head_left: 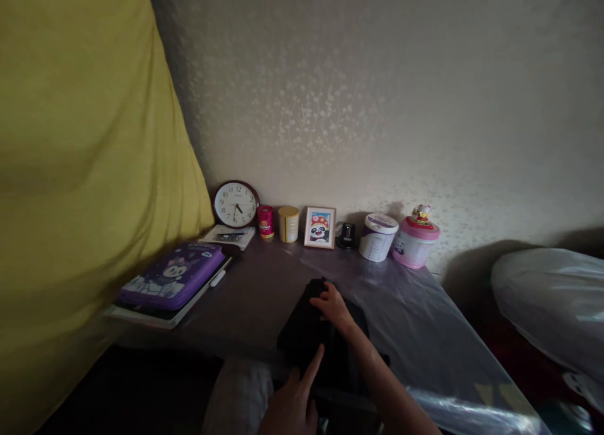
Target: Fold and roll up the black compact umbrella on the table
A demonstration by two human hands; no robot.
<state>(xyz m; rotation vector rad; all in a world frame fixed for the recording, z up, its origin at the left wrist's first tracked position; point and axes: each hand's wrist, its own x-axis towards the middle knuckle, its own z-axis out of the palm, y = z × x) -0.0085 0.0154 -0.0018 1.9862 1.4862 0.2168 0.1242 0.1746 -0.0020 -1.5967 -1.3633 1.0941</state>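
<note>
A dark black cloth item (302,325), perhaps a bag, lies at the near part of the table; its details are lost in the dim light. At its far end my right hand (331,306) is closed, thumb and fingers pinching the black material. Closer to me, my left hand (292,400) is at the item's near side. Its index finger stretches forward over the black surface, while the other fingers curl at the near edge and are partly hidden.
Covering the table (255,284) is a shiny sheet. On the left, a purple case (174,274) rests on a book beside a white marker (218,278). Along the wall stand a clock (236,204), cans, a panda picture frame (319,228) and tubs (377,237). A yellow curtain (85,139) hangs left.
</note>
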